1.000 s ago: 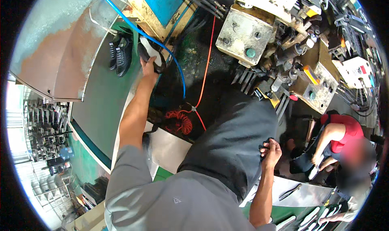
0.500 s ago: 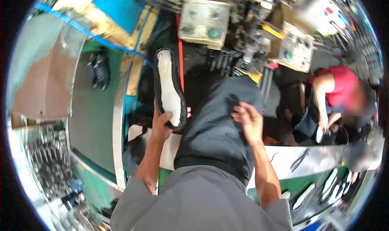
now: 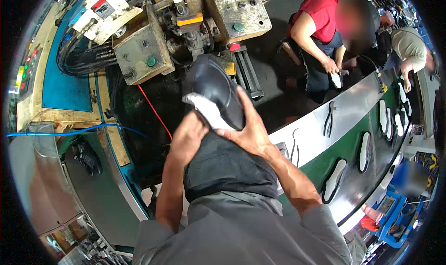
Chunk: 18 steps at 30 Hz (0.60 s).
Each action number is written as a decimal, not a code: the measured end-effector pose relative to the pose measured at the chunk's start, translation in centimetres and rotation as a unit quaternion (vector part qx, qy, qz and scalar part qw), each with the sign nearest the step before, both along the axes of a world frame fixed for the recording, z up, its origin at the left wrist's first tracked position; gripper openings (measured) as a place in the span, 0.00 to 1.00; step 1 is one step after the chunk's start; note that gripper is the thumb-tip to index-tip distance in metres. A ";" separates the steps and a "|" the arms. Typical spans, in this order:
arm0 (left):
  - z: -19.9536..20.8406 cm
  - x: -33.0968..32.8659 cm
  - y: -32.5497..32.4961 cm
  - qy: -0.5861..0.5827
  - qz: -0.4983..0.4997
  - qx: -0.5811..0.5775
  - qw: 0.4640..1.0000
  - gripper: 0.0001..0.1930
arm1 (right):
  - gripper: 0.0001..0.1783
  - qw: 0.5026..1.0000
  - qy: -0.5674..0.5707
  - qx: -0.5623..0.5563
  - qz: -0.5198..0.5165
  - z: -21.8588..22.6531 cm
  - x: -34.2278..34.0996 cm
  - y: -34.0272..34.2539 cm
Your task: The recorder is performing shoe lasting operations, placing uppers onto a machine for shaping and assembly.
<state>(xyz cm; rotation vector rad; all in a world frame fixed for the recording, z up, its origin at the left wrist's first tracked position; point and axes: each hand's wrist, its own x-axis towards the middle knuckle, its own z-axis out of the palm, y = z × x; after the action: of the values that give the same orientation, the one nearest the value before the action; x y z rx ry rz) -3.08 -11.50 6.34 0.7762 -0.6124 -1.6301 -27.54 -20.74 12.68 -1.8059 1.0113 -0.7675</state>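
Observation:
A black shoe upper [image 3: 216,81] with a white insole board [image 3: 211,111] along its underside is tilted over my lap. My right hand [image 3: 251,130] wraps its right side, thumb on the white underside and fingers along the black upper. At the lower left edge of the shoe my left hand [image 3: 188,134] is closed, its fingers curled in against the white part. Motion blur softens that hand, and its fingertips are partly hidden.
Ahead stands a machine with two control boxes [image 3: 144,58]. On the right, pliers [image 3: 329,118] lie on a metal ledge [image 3: 309,142] beside a green conveyor [image 3: 353,146] carrying several white-bottomed shoes [image 3: 334,181]. A person in red [image 3: 318,21] sits nearby. A blue hose [image 3: 69,131] crosses at left.
The shoe has swung from the left to the middle and turned its black upper into view. My right hand, empty before, now grips it. The view has turned rightward.

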 end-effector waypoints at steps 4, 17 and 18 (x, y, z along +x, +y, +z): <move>9.1 -1.1 -4.1 0.055 0.040 -0.201 0.977 0.57 | 0.68 0.962 0.052 -0.257 -0.081 -3.6 -2.3 -0.3; 7.7 -6.0 -4.4 -0.193 0.073 -0.104 0.973 0.44 | 0.68 0.977 -0.005 0.214 0.013 0.5 -4.8 7.4; 7.4 -6.3 -4.2 -0.213 0.054 -0.105 0.970 0.44 | 0.64 0.977 -0.005 0.214 0.027 0.2 -5.3 7.8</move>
<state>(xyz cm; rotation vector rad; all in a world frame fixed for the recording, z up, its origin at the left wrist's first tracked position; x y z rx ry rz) -9.41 -15.70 13.79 0.9921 -1.0117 -1.2778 -32.82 -12.89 12.84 -1.4490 1.0258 -0.4798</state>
